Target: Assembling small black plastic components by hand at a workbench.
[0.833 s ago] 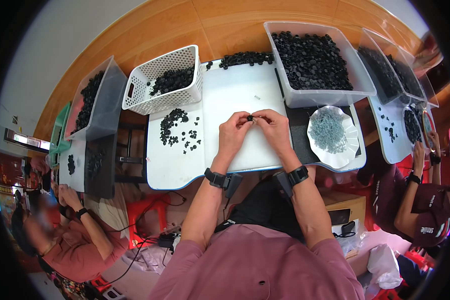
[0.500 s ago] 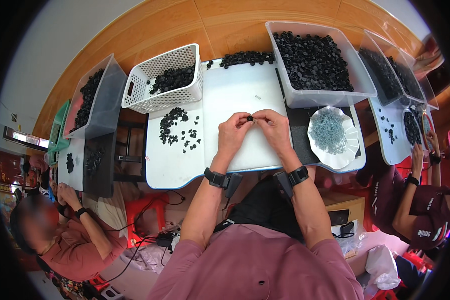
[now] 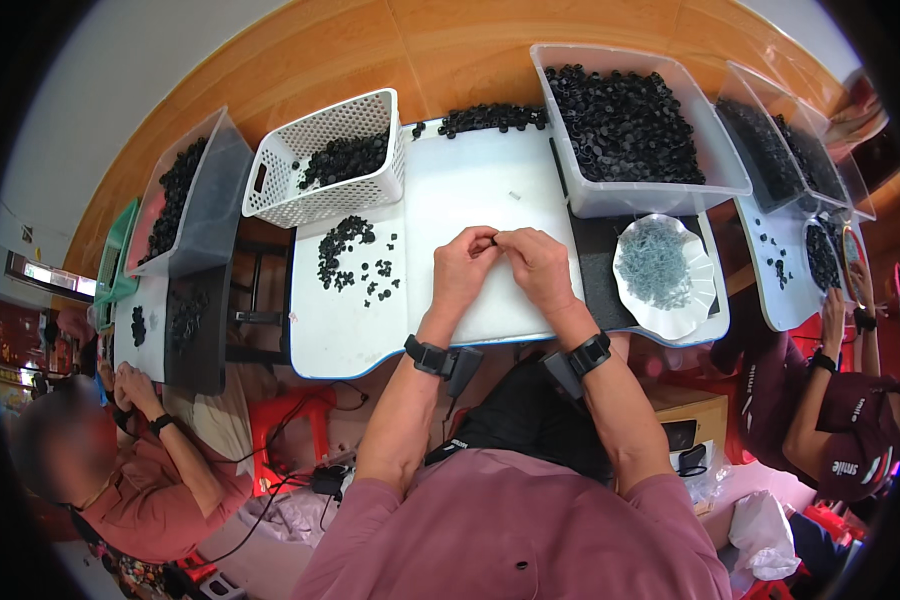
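Over the white tabletop my left hand and my right hand meet fingertip to fingertip. Both are closed in a pinch around a small black part, mostly covered by the fingers. Beyond them lies a tiny pale, thin piece. To the left, several small black pieces are scattered on the white surface. A white wavy-rimmed dish to the right holds a heap of thin blue-grey pieces, too fine to make out.
A white perforated basket and a large clear bin, both with black parts, stand at the back. Between them runs a row of black parts. Co-workers sit at left and right, with their own tables and bins.
My hands have drawn closer together, the right hand shifting slightly left and its fingers folding over the black part. Less of that part shows now.
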The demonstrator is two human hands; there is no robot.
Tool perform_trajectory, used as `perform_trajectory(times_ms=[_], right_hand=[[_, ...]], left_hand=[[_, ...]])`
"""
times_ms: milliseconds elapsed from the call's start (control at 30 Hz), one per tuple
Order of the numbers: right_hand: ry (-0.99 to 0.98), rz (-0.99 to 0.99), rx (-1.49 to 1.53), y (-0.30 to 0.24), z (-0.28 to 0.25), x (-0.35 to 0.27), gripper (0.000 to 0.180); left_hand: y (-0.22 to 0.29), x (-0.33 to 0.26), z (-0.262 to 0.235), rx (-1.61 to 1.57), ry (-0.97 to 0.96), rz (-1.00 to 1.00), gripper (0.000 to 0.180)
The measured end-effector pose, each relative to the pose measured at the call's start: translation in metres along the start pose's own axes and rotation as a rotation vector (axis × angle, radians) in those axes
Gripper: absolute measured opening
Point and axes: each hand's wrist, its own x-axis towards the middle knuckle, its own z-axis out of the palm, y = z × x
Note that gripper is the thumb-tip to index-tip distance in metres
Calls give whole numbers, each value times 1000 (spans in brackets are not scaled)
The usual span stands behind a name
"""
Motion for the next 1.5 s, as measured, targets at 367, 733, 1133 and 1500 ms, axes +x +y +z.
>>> perform_trajectory(times_ms=[367,733,1133,1500], right_hand=[[-11,61,45,-8,0,-1,28],[227,343,134,-1,-4,4,21],[271,475,150,5,-3,3,14],[328,522,187,6,-1,6,12]], left_hand=[[-14,15,-12,-355,-152,-227,31],[-12,10,-7,-272,-107,-167,28],[37,43,-102,47,145,84,30],[25,87,-47,388,-211,561,23]])
